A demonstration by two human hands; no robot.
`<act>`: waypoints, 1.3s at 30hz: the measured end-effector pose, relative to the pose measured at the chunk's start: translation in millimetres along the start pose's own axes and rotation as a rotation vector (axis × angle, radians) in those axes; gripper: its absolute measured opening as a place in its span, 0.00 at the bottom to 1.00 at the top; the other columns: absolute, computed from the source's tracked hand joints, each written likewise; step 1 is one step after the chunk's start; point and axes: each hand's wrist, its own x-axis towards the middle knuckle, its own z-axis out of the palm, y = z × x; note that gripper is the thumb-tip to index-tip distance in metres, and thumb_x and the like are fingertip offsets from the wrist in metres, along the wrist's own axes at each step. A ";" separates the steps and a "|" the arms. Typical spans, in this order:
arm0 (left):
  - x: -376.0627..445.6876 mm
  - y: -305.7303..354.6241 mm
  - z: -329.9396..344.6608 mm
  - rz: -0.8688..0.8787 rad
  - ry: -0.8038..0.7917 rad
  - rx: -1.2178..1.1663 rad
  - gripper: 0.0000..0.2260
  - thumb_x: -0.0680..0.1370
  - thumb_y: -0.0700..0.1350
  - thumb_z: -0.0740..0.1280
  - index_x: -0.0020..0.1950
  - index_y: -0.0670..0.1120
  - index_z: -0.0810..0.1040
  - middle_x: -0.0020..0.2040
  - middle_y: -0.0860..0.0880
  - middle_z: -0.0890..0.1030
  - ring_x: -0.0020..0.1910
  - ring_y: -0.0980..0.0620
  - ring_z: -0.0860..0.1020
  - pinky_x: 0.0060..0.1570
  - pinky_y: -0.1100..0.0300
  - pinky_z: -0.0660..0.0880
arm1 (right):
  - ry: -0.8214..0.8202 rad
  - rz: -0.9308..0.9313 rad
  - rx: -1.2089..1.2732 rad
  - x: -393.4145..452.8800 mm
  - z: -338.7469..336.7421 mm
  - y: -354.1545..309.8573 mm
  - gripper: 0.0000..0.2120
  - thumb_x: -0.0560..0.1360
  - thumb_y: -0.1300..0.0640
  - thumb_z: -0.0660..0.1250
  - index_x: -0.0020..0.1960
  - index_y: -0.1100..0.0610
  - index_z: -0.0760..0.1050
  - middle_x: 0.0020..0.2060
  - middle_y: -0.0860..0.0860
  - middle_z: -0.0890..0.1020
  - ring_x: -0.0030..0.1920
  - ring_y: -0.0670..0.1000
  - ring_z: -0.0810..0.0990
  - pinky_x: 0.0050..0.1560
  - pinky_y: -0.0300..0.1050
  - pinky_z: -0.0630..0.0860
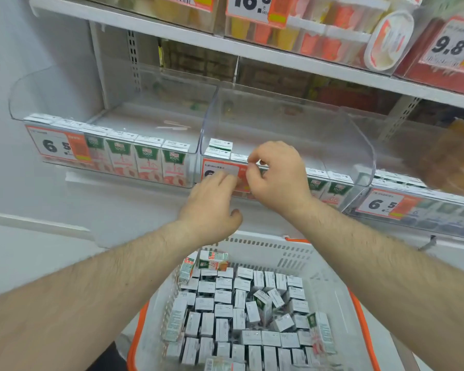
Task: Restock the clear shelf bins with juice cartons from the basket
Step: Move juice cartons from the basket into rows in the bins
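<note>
A white basket (pixel 292 253) with an orange rim stands below me, packed with several small juice cartons (pixel 239 303). Ahead are clear shelf bins. The left bin (pixel 113 103) holds a front row of cartons (pixel 145 162). The middle bin (pixel 292 124) has a few cartons (pixel 217 148) at its left front and more (pixel 330 183) at the right. My left hand (pixel 212 204) touches the orange price label (pixel 220 171) on the middle bin's front with straight fingers. My right hand (pixel 276 175) pinches the label's top edge at the bin's front rim.
A third bin (pixel 426 210) with cartons and a 6.5 price tag sits at the right, a brown bagged item (pixel 453 156) above it. The upper shelf (pixel 252 53) carries more products and price tags. A white wall (pixel 38 62) is at the left.
</note>
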 end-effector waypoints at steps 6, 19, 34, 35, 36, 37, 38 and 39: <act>-9.3 -20.9 36.4 -0.152 -0.422 0.112 0.19 0.73 0.46 0.68 0.64 0.48 0.73 0.59 0.49 0.75 0.60 0.47 0.71 0.60 0.54 0.70 | -0.296 0.419 0.122 -96.1 4.6 23.0 0.07 0.71 0.59 0.64 0.39 0.56 0.80 0.34 0.47 0.78 0.37 0.49 0.75 0.41 0.42 0.72; -91.6 -66.7 143.1 -0.433 -0.894 0.556 0.18 0.74 0.43 0.62 0.64 0.46 0.72 0.62 0.44 0.72 0.55 0.45 0.75 0.45 0.54 0.72 | -1.576 0.699 -0.040 -276.3 59.9 67.6 0.11 0.76 0.53 0.62 0.45 0.61 0.76 0.42 0.56 0.77 0.42 0.54 0.75 0.44 0.46 0.74; -124.4 -95.6 183.2 -0.682 -0.958 0.488 0.27 0.73 0.36 0.65 0.72 0.43 0.62 0.61 0.41 0.75 0.56 0.44 0.76 0.32 0.57 0.68 | -2.084 0.667 -0.508 -319.1 45.5 65.9 0.31 0.75 0.38 0.65 0.71 0.55 0.69 0.67 0.54 0.74 0.67 0.59 0.73 0.72 0.60 0.63; -124.6 -95.4 182.7 -0.680 -0.945 0.473 0.26 0.74 0.36 0.64 0.71 0.43 0.63 0.60 0.42 0.76 0.54 0.45 0.76 0.30 0.58 0.67 | -2.092 0.625 -0.514 -319.8 45.9 63.7 0.27 0.76 0.41 0.65 0.70 0.55 0.71 0.65 0.54 0.76 0.65 0.58 0.75 0.69 0.59 0.66; -125.1 -96.3 182.4 -0.672 -0.936 0.458 0.25 0.75 0.36 0.63 0.71 0.42 0.63 0.59 0.43 0.76 0.51 0.46 0.76 0.30 0.58 0.67 | -2.099 0.584 -0.522 -321.5 46.4 61.9 0.24 0.77 0.45 0.66 0.69 0.56 0.72 0.63 0.54 0.77 0.62 0.57 0.76 0.66 0.56 0.70; -125.2 -96.1 180.7 -0.673 -0.930 0.433 0.24 0.75 0.36 0.62 0.71 0.43 0.63 0.57 0.43 0.77 0.48 0.48 0.75 0.30 0.59 0.68 | -2.097 0.546 -0.528 -323.0 45.3 61.1 0.22 0.77 0.48 0.66 0.68 0.57 0.73 0.61 0.54 0.78 0.60 0.56 0.77 0.62 0.54 0.73; -125.2 -97.2 180.1 -0.685 -0.925 0.390 0.24 0.75 0.37 0.63 0.71 0.43 0.62 0.55 0.44 0.77 0.46 0.49 0.74 0.32 0.59 0.71 | -2.093 0.530 -0.536 -325.1 44.1 61.8 0.21 0.77 0.50 0.66 0.67 0.57 0.73 0.60 0.54 0.78 0.59 0.56 0.78 0.59 0.52 0.74; -124.9 -98.7 179.0 -0.718 -0.914 0.317 0.26 0.75 0.38 0.64 0.72 0.44 0.61 0.54 0.45 0.77 0.46 0.49 0.75 0.36 0.58 0.74 | -2.080 0.536 -0.537 -325.8 41.6 62.5 0.21 0.77 0.50 0.66 0.67 0.58 0.73 0.59 0.54 0.78 0.58 0.56 0.78 0.59 0.52 0.74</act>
